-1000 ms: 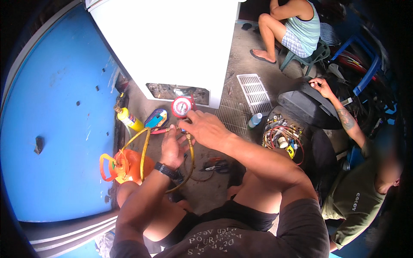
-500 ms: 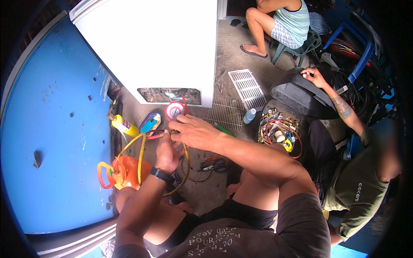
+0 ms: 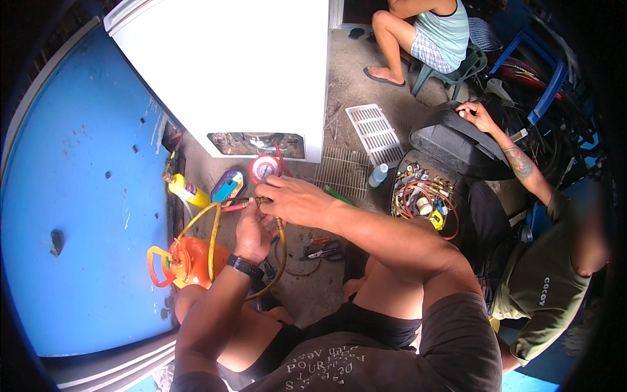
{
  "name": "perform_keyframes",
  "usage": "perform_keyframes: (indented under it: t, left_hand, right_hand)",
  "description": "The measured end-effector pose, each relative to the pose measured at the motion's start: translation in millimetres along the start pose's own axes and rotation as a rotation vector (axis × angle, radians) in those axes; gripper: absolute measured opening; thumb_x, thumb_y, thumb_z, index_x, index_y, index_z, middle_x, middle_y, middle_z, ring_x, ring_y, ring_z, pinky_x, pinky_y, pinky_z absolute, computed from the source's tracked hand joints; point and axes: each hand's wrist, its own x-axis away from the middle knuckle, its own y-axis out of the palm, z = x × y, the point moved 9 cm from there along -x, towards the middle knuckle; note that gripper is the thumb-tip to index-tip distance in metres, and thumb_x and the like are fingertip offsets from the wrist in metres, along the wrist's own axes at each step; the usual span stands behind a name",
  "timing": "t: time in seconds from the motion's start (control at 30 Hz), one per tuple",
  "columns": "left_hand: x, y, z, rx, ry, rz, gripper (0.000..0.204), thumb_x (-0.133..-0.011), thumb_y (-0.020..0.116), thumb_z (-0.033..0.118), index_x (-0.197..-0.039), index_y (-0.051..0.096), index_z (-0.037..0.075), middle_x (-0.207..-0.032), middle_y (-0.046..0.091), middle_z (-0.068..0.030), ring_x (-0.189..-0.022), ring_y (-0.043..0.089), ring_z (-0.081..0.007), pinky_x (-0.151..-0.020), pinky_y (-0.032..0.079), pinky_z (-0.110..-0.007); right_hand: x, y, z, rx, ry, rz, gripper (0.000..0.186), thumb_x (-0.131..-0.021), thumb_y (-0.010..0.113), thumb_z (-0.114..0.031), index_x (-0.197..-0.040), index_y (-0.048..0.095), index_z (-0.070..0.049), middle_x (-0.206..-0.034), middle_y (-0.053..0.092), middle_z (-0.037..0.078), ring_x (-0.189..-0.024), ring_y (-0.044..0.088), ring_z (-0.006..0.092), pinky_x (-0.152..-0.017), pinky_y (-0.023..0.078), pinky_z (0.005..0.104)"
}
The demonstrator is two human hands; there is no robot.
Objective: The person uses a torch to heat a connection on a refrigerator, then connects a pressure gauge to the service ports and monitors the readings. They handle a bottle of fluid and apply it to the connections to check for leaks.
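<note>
A round red-rimmed pressure gauge (image 3: 265, 169) with a white dial sits just beyond my fingers. My right hand (image 3: 294, 201) reaches across from the right, its fingers closed around the brass hose fitting below the gauge. From the near side my left hand (image 3: 251, 234), with a watch on the wrist, pinches the hose end at the same joint. A yellow hose (image 3: 217, 242) loops from there toward an orange gas tank (image 3: 192, 261) at the left. A short pink-red hose (image 3: 234, 208) also runs into the joint. My fingers hide part of the fittings.
A white appliance (image 3: 228, 72) with an opening at its base stands ahead. Leftward are a blue panel (image 3: 85, 196) and a yellow gas cylinder (image 3: 188, 191). Pliers (image 3: 330, 250) lie on the floor. At right, a co-worker's hand (image 3: 480, 117) rests on an open black toolbox (image 3: 450, 147).
</note>
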Motion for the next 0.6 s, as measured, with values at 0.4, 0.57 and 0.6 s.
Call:
perform_keyframes:
  t: [0.4,0.57,0.6]
  left_hand:
    - [-3.3,-1.5,-2.2,-0.018,-0.013,-0.026,0.036,-0.104,0.046,0.045,-0.126,0.053,0.017,-0.121,0.057,-0.0008,-0.109,0.054,-0.0208,-0.091,0.047,-0.053]
    - [-2.3,-1.2,-2.7,-0.009,-0.017,-0.027,0.037,-0.104,0.046,0.045,-0.127,0.053,0.016,-0.12,0.057,-0.0011,-0.109,0.054,-0.0206,-0.091,0.047,-0.053]
    - [-2.1,-0.3,-2.6,-0.007,-0.018,-0.029,0.037,-0.105,0.046,0.045,-0.127,0.053,0.016,-0.12,0.057,-0.0012,-0.109,0.054,-0.0206,-0.092,0.047,-0.053]
  right_hand:
    - [0.6,4.5,3.2,-0.011,0.013,-0.027,0.024,-0.079,0.069,-0.018,-0.1,0.074,-0.009,-0.121,0.056,0.006,-0.115,0.055,0.0248,-0.096,0.051,0.0366]
    - [1.9,3.4,2.6,-0.01,0.012,-0.009,0.023,-0.078,0.069,-0.016,-0.099,0.074,-0.009,-0.119,0.056,0.006,-0.113,0.056,0.0246,-0.094,0.051,0.0367]
    - [2.4,3.9,3.0,-0.01,0.013,-0.007,0.022,-0.078,0.069,-0.016,-0.099,0.074,-0.009,-0.118,0.055,0.006,-0.113,0.056,0.0246,-0.094,0.051,0.0367]
